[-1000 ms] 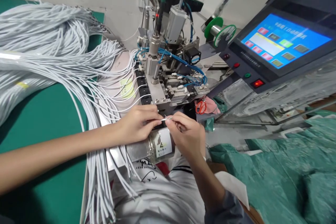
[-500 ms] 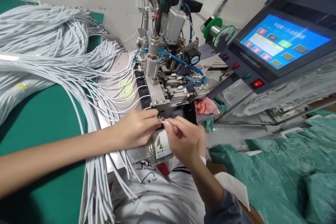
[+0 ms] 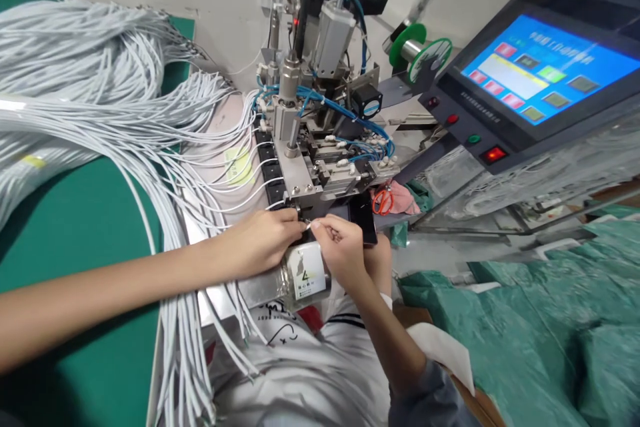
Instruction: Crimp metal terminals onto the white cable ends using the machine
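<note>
"At the near corner of the machine [image 3: 295, 167]: state of the grip?"

"Left hand [image 3: 263, 240] pinched on a white cable end [image 3: 307, 225]; right hand [image 3: 343, 248], thumb and forefinger closed at its tip. Piece is thin, so probably one hand steadies, the other works it."

"Why there?"

"Just in front of the black blocks [image 3: 276, 193], where other cables [image 3: 245, 119] run in side by side. Short reach, presumably."

"Below?"

"Labelled roll [image 3: 309, 277]. Contents unclear."

"Further out?"

"Cable bundle [image 3: 110, 113] across the tabletop [image 3: 85, 247], some ends hanging near the white clothing [image 3: 300, 380], likely for easy access. Red-handled scissors [image 3: 384, 201] beyond the right hand. Control panel [image 3: 505, 140] angled toward the person, presumably for reading."
</note>
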